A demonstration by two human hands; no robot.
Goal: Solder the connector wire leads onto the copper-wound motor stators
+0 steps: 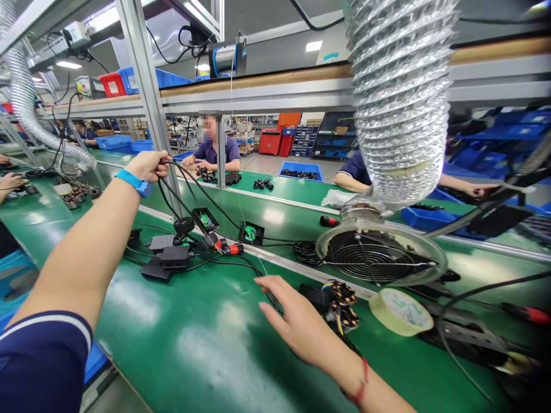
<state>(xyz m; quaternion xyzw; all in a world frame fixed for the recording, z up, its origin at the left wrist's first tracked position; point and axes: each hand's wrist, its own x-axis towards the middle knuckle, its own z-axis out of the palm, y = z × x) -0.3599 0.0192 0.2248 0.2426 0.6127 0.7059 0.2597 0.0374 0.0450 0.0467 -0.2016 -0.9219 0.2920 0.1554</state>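
Note:
My left hand (151, 167) is raised at the far left side of the bench, its fingers closed round black cables (196, 198). These cables hang down towards black boxes (174, 257) and red-tipped connectors (228, 248). Low over the green bench top (206, 338), my right hand (290, 315) has its thumb and fingers apart. A thin dark cable shows just behind its fingers. Right of that hand lie copper-wound motor parts (342, 304) with coloured wires. Two open black housings with green circuit boards (250, 232) sit behind the connectors.
A silver flexible duct (400, 103) comes down to a round fume hood (383, 258) at the right. A tape roll (401, 311) lies in front of it. A metal post (144, 86) rises beside my left hand. Co-workers (224, 148) sit across the bench near a blue bin (301, 171).

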